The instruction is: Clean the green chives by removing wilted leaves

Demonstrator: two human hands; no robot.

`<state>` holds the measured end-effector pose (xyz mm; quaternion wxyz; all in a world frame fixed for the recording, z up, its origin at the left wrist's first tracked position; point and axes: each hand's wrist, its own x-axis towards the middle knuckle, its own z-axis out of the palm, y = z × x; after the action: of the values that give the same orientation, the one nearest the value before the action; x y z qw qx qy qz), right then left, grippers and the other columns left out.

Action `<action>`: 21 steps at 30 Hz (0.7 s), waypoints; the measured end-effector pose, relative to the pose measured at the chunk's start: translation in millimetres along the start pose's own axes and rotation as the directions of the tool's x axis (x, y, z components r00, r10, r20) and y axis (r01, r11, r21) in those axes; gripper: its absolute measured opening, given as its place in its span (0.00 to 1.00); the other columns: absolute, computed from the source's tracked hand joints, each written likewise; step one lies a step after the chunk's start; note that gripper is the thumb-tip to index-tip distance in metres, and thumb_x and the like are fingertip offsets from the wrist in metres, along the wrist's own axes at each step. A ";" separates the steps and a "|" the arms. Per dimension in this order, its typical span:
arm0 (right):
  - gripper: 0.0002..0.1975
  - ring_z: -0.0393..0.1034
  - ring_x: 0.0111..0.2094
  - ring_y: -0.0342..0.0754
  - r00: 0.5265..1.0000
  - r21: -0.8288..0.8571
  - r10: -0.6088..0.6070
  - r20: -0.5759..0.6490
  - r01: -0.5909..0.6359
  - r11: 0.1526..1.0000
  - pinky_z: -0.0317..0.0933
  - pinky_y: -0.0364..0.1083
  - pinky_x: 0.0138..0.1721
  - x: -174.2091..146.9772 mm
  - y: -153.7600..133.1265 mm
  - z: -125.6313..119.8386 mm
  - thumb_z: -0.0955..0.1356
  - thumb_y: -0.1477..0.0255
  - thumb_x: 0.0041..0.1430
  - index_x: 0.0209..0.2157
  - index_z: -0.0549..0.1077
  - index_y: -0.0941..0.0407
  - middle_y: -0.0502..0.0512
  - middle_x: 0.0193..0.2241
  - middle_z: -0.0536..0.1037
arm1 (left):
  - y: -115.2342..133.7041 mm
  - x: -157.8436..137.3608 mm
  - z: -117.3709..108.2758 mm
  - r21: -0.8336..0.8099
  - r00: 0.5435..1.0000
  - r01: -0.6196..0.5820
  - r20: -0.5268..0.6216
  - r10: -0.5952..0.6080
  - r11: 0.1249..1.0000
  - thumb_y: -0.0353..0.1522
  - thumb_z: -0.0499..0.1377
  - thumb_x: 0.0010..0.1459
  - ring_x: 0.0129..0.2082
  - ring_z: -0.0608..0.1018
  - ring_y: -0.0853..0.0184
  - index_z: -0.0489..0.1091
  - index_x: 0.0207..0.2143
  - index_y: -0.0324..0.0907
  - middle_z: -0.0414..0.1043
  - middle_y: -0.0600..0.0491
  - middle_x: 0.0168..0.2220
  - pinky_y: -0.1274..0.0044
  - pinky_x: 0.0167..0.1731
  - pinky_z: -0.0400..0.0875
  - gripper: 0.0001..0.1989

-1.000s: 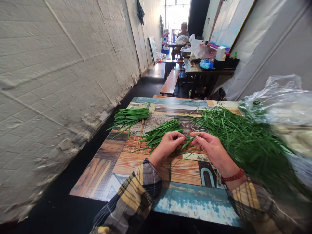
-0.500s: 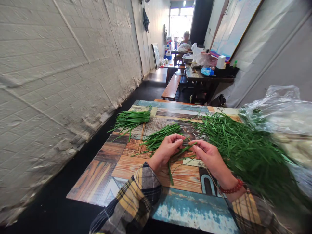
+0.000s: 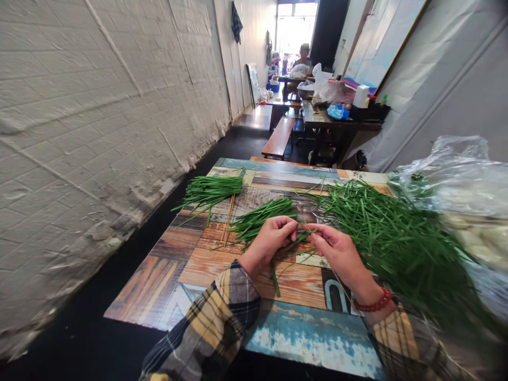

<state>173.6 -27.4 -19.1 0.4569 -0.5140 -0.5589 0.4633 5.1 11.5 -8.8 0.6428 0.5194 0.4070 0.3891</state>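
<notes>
My left hand point(image 3: 269, 242) is closed, thumb against forefinger, on a few green chives point(image 3: 275, 275) whose ends hang down below it. Close beside it, my right hand point(image 3: 340, 255) pinches a thin bamboo skewer point(image 3: 342, 286) that slants back under the palm; its tip is near the left fingertips. Whether the tip pierces a chive is too small to tell. Just behind my left hand lies a bunch of chives point(image 3: 260, 218). Farther left, a second bunch point(image 3: 214, 188) is threaded on several skewers point(image 3: 229, 222). To the right spreads a loose pile of chives point(image 3: 381, 227).
The patchwork-patterned table point(image 3: 159, 288) carries all this. A clear plastic bag point(image 3: 472, 174) with pale contents stands at its right edge. Beyond are a wooden bench point(image 3: 280, 136), another table point(image 3: 329, 120) with bags and boxes, and a seated person point(image 3: 304, 59). A white wall point(image 3: 99, 116) runs along the left.
The whole view has shifted slightly. Both hands stay close together, with the fingers of my right hand a little nearer to the left ones. The bunches and pile lie as before.
</notes>
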 end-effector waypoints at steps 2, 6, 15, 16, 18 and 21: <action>0.16 0.56 0.20 0.40 1.000 -0.012 -0.005 0.010 0.006 1.000 0.51 0.41 0.21 -0.6 -0.6 0.6 0.66 0.66 0.56 0.44 0.75 0.57 0.48 0.22 0.70 | -1.2 0.5 -0.4 -0.015 1.000 -0.004 -0.001 0.004 1.000 0.42 0.59 0.53 0.14 0.56 0.81 0.66 0.26 0.37 0.65 0.58 0.19 0.84 0.15 0.45 0.16; 0.17 0.57 0.20 0.41 1.000 -0.017 -0.010 0.004 0.010 1.000 0.51 0.41 0.20 -1.6 -3.1 2.7 0.68 0.65 0.54 0.44 0.76 0.57 0.50 0.23 0.71 | -0.8 0.7 -0.4 -0.036 1.000 -0.002 -0.005 0.002 0.999 0.42 0.60 0.52 0.13 0.57 0.80 0.67 0.30 0.37 0.65 0.59 0.19 0.84 0.15 0.46 0.15; 0.19 0.62 0.22 0.42 0.999 -0.103 -0.039 0.001 0.039 0.994 0.55 0.41 0.21 0.4 -1.9 2.5 0.67 0.67 0.54 0.47 0.76 0.57 0.52 0.27 0.76 | 0.2 0.5 0.0 -0.046 1.000 0.005 -0.017 -0.006 0.999 0.38 0.60 0.51 0.15 0.58 0.80 0.68 0.32 0.36 0.66 0.58 0.19 0.85 0.15 0.47 0.12; 0.19 0.63 0.22 0.43 0.999 -0.122 -0.046 -0.001 0.045 0.991 0.56 0.41 0.22 0.4 -2.0 2.5 0.67 0.67 0.54 0.47 0.76 0.57 0.53 0.28 0.76 | 0.2 0.5 -0.1 -0.043 1.000 0.001 -0.020 -0.002 0.999 0.37 0.59 0.52 0.15 0.59 0.80 0.69 0.32 0.36 0.66 0.58 0.19 0.85 0.15 0.48 0.12; 0.19 0.66 0.25 0.44 0.997 -0.162 -0.070 -0.012 0.067 0.984 0.59 0.42 0.23 0.2 -2.0 2.9 0.67 0.67 0.54 0.47 0.76 0.57 0.54 0.29 0.77 | 0.4 0.6 -0.4 -0.037 1.000 -0.003 -0.023 0.002 0.999 0.36 0.59 0.52 0.15 0.60 0.80 0.69 0.32 0.36 0.67 0.57 0.20 0.85 0.16 0.49 0.11; 0.18 0.70 0.29 0.47 0.991 -0.224 -0.130 -0.022 0.122 0.967 0.62 0.43 0.26 -0.3 0.6 3.5 0.67 0.68 0.54 0.47 0.77 0.56 0.56 0.32 0.79 | 1.8 0.4 -0.3 -0.033 1.000 -0.006 -0.028 0.005 0.999 0.36 0.59 0.51 0.16 0.62 0.79 0.69 0.31 0.36 0.67 0.57 0.19 0.85 0.17 0.51 0.11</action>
<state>170.2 -27.8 -20.2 0.4349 -0.5338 -0.6304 0.3585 4.8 12.2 -7.1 0.6446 0.5044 0.4077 0.4048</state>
